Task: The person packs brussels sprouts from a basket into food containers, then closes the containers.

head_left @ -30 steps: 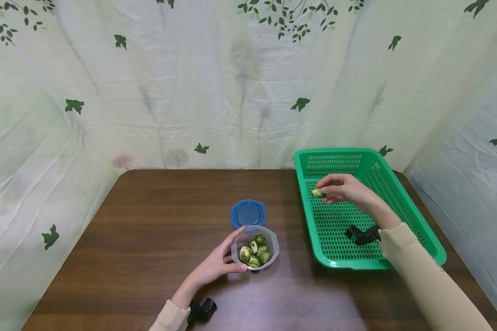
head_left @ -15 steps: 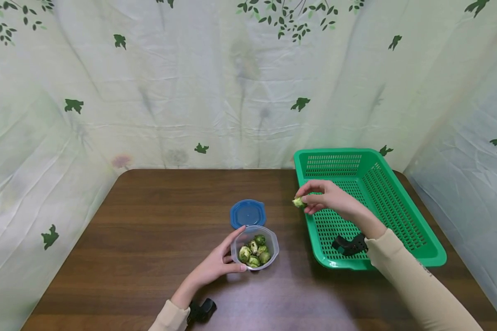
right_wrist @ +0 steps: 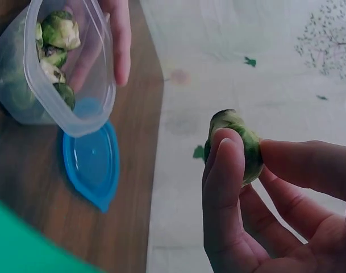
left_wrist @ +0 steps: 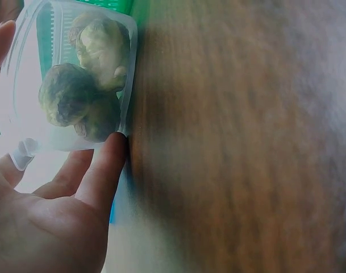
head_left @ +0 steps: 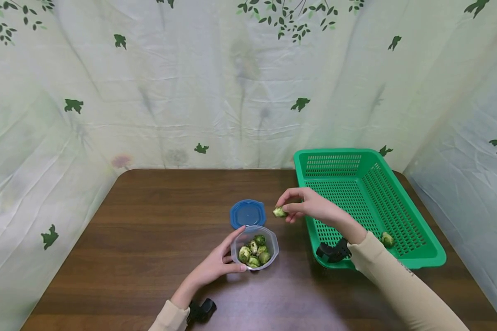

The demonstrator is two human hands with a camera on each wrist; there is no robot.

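Note:
Above the table, just left of the green basket, my right hand (head_left: 314,207) pinches a Brussels sprout (head_left: 279,212) between thumb and fingertips. The right wrist view shows this held sprout (right_wrist: 252,151) close up. My left hand (head_left: 213,266) grips the left side of a clear plastic container (head_left: 275,243) standing on the table. Several Brussels sprouts (head_left: 254,252) lie inside it, and they also show through its wall in the left wrist view. Another sprout (head_left: 387,239) lies in the green basket (head_left: 391,202), near its right side, partly behind my right sleeve.
Directly behind the container lies a blue lid (head_left: 247,214), flat on the brown table (head_left: 161,220). The slotted basket takes up the table's right side, with its left rim between basket and container. A leaf-printed cloth (head_left: 182,92) hangs behind the table.
My right hand has carried the sprout left and toward me, from over the basket to past its left rim. The sprout in the basket has come into view. My left hand stays put.

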